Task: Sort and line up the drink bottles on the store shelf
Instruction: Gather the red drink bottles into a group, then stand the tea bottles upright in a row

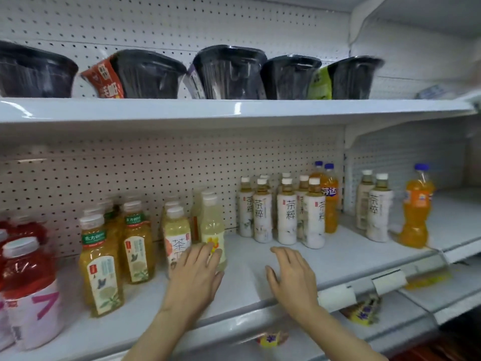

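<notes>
My left hand [194, 276] lies flat against the front of the pale yellow bottle [213, 230], fingers [208, 252] straight and a little spread, touching its label but not wrapped round it. My right hand [291, 276] hovers over the bare stretch of shelf [260, 256] between that bottle and the cluster of white tea bottles [286, 212], fingers relaxed and apart, holding nothing.

As I judge it, the step in hand is squaring up the pale yellow column. It stands just beside the bottle with the orange-and-white label [177, 238], and others of both kinds queue behind them. To do it well I should press low on the bottle, near the base, not at the shoulder: these are tall and narrow, and a high push could tip it into the one behind. A slow, even slide keeps it upright and its label facing out.

The right hand is free to steady the cap end, or to stop the bottle drifting into the gap.

Sorting work is left too. An orange soda bottle [329, 199] stands touching the white teas, and another orange soda [416, 207] sits near two more white teas [377, 209] on the next shelf section. Those belong grouped by kind. The green-labelled tea bottles [101, 267] and red drink bottles [26, 280] to the left look roughly in rows already.
</notes>
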The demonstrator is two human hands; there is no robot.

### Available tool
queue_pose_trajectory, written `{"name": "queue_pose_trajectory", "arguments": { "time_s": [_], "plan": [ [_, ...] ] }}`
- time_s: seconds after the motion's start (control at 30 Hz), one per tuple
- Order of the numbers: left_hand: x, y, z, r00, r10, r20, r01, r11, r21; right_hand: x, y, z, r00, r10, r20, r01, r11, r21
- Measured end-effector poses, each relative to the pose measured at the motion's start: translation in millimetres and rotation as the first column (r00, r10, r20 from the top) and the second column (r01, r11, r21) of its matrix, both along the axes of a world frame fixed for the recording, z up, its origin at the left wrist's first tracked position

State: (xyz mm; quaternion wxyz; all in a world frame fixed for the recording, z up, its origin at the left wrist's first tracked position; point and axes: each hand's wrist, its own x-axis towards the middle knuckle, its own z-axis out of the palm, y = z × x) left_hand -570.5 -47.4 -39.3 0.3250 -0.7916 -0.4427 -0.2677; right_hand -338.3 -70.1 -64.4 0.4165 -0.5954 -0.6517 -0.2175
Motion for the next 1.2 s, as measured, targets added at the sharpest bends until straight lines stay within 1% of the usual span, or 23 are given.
{"name": "queue_pose_trajectory", "arguments": {
  "time_s": [0.1, 0.17, 0.23, 0.3, 0.37, 0.4, 0.5, 0.57, 0.67, 0.77, 0.83, 0.9, 1.07, 1.13, 1.2],
  "plan": [
    [57, 12, 2, 0.999, -0.039, 0.015, 0.039, 0.999, 0.03, 59, 5, 2, 0.999, -0.041, -0.023, 0.041, 0.999, -0.009],
    [96, 22, 1, 0.997, -0.054, 0.054, 0.052, 0.998, 0.035, 98, 8, 2, 0.997, -0.076, -0.029, 0.075, 0.997, -0.015],
    [137, 31, 1, 0.99, -0.019, 0.142, 0.026, 0.998, -0.051, 139, 11, 2, 0.992, -0.116, -0.049, 0.115, 0.993, -0.025],
    [179, 41, 3, 0.968, 0.034, 0.25, 0.02, 0.978, -0.21, 176, 14, 1, 0.985, -0.162, -0.053, 0.161, 0.987, -0.026],
    [234, 54, 7, 0.917, 0.082, 0.39, 0.06, 0.939, -0.337, 219, 16, -1, 0.978, -0.204, -0.039, 0.202, 0.979, -0.03],
    [246, 59, 8, 0.882, 0.106, 0.46, 0.089, 0.919, -0.383, 225, 16, 0, 0.978, -0.203, -0.039, 0.202, 0.979, -0.033],
    [296, 71, 17, 0.749, 0.182, 0.637, 0.149, 0.891, -0.43, 256, 20, 1, 0.976, -0.217, -0.03, 0.215, 0.975, -0.051],
    [323, 82, 25, 0.666, 0.245, 0.705, 0.152, 0.881, -0.449, 279, 26, 3, 0.974, -0.224, -0.043, 0.221, 0.973, -0.062],
    [345, 104, 24, 0.605, 0.283, 0.744, 0.16, 0.872, -0.462, 303, 32, 3, 0.968, -0.239, -0.077, 0.232, 0.968, -0.093],
    [351, 122, 15, 0.614, 0.276, 0.74, 0.184, 0.861, -0.474, 313, 38, -1, 0.962, -0.246, -0.12, 0.234, 0.967, -0.102],
    [350, 129, 13, 0.606, 0.287, 0.742, 0.2, 0.848, -0.491, 314, 42, -1, 0.959, -0.214, -0.184, 0.194, 0.973, -0.121],
    [345, 130, 12, 0.629, 0.323, 0.708, 0.146, 0.845, -0.515, 314, 50, -3, 0.945, -0.19, -0.267, 0.15, 0.975, -0.162],
    [318, 130, -1, 0.711, 0.273, 0.648, 0.075, 0.887, -0.456, 317, 89, 3, 0.885, -0.151, -0.44, 0.08, 0.981, -0.178],
    [314, 132, -3, 0.725, 0.256, 0.639, 0.064, 0.899, -0.433, 322, 109, 9, 0.854, -0.171, -0.491, 0.102, 0.981, -0.165],
    [313, 133, -3, 0.735, 0.238, 0.635, 0.061, 0.91, -0.411, 324, 127, 16, 0.801, -0.204, -0.562, 0.127, 0.977, -0.174]
  ]
}}
